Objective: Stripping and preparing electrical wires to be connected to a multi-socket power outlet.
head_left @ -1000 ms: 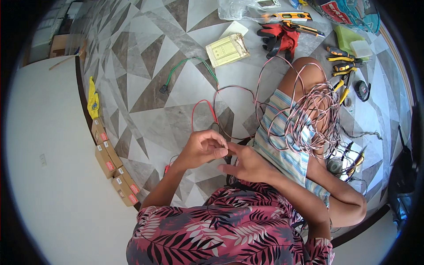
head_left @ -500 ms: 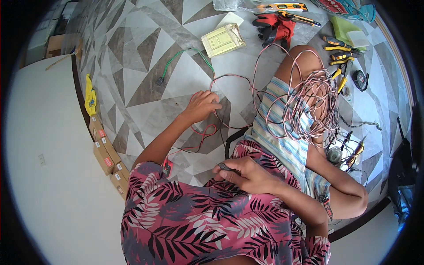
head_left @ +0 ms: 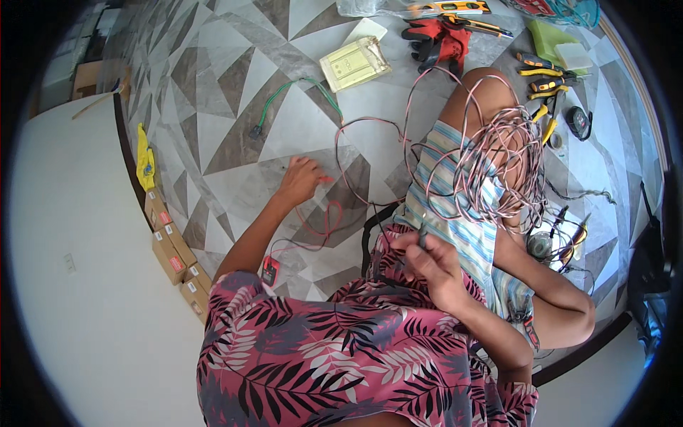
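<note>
My left hand point(head_left: 302, 181) is over the tiled floor, fingers closed on a slim red test probe point(head_left: 325, 179). A red lead point(head_left: 331, 226) loops across the floor toward a small red-and-black meter point(head_left: 269, 271) by my left elbow. In front of my shirt, my right hand point(head_left: 437, 265) pinches a slim dark probe-like piece point(head_left: 423, 233), its pale tip pointing away from me. Close to that hand runs a thin dark wire point(head_left: 379, 218). Ahead, a pink-and-black wire point(head_left: 337, 158) meets a green wire point(head_left: 324, 90) that ends in a dark connector point(head_left: 256, 132).
A tangled coil of pink-and-black wire point(head_left: 501, 160) lies over my right leg. Farther off are a yellowish box point(head_left: 356, 64), red-and-black gloves point(head_left: 435, 41) and a small level point(head_left: 455, 8). Pliers point(head_left: 548, 85) and a tape measure point(head_left: 579, 122) lie right. Cardboard boxes point(head_left: 169, 254) line the left wall.
My left hand has moved left and nearer, away from the pink-and-black wire, with the red probe now showing. My right hand has moved right and up, turning the dark piece's tip away from me.
</note>
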Available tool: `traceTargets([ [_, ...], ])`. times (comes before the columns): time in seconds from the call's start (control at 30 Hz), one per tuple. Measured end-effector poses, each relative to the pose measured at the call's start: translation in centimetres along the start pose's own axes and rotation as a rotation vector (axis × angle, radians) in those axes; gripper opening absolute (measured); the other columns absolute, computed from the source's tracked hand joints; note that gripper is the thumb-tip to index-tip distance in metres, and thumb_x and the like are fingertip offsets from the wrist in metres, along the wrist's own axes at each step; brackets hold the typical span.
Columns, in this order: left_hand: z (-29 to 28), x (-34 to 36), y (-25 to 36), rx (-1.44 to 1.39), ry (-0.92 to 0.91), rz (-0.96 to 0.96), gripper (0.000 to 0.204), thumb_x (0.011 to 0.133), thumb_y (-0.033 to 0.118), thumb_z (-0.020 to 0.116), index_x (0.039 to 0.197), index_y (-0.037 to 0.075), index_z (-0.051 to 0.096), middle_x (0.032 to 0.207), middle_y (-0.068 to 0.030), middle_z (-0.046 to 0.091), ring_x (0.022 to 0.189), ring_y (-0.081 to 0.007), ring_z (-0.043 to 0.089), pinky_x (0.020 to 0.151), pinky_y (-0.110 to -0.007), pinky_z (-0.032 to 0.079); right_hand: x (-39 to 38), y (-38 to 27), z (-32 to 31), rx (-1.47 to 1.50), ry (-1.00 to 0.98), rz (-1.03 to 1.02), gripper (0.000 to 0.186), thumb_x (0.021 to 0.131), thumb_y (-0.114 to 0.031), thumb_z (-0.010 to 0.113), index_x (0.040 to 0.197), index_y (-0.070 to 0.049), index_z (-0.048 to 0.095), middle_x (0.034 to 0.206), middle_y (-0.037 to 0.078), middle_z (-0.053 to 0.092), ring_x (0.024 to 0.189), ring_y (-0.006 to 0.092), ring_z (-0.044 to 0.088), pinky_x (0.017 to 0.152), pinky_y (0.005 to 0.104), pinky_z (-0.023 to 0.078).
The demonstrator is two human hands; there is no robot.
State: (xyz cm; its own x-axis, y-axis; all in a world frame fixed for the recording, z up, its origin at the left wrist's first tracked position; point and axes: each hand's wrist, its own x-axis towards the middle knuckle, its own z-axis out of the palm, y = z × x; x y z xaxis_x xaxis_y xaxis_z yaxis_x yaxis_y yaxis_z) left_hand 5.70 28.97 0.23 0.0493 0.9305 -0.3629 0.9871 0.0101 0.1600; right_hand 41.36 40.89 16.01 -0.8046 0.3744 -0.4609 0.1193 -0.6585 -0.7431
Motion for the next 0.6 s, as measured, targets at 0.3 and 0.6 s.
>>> traceTargets([
  [0.3, -12.8, -1.6, 13.9, -1.371, -0.147, -0.151, 0.021, 0.083, 0.011, 0.079, 0.095, -0.001, 0.066, 0.084, -0.0053, 0.070, 0.079, -0.0085, 0.066, 0.069, -0.025, 0.054, -0.9, 1.5, 0.3, -0.156, 0.356, -0.292, 0.011, 0.095, -0.010, 0.065, 0.101, -0.001, 0.061, 0.081, -0.003, 0.054, 0.067, 0.0024, 0.044, 0.059, 0.0176, 0.035],
  [0.6, -12.7, 4.9, 15.2, -1.071, 0.152, 0.017, 0.012, 0.091, 0.013, 0.069, 0.097, 0.003, 0.071, 0.091, -0.0078, 0.074, 0.085, -0.0161, 0.070, 0.080, -0.029, 0.055, -2.0, 1.9, -1.8, 0.038, 0.459, -0.332, 0.020, 0.096, -0.015, 0.064, 0.111, -0.003, 0.058, 0.105, 0.012, 0.069, 0.094, 0.0156, 0.065, 0.081, 0.0265, 0.049],
])
